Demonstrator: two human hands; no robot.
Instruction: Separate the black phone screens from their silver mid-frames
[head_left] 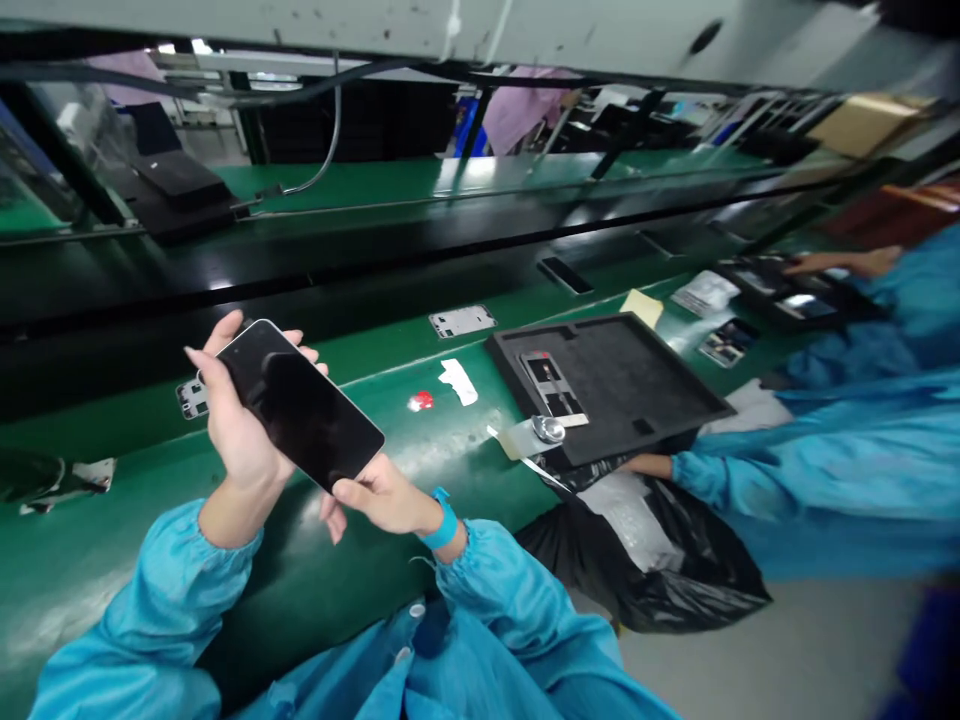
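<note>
A smartphone [304, 405] with a dark screen and a pale rim is tilted between my two hands above the green bench. My left hand [244, 420] wraps round its upper left end, thumb along the edge and fingertips showing behind the far side. At the lower right corner, my right hand [379, 495] grips it with the thumb on the front. A blue band circles my right wrist. Behind my left hand, a pale phone frame [193, 398] is partly hidden. Another phone frame [463, 321] lies farther back on the bench.
A black foam tray [637, 370] holds a phone housing [553, 385]. White paper [459, 382] and a red item [421, 401] lie left of it. A black plastic bag [705, 560] hangs at the bench edge. A co-worker's blue sleeves [825, 425] reach in from the right.
</note>
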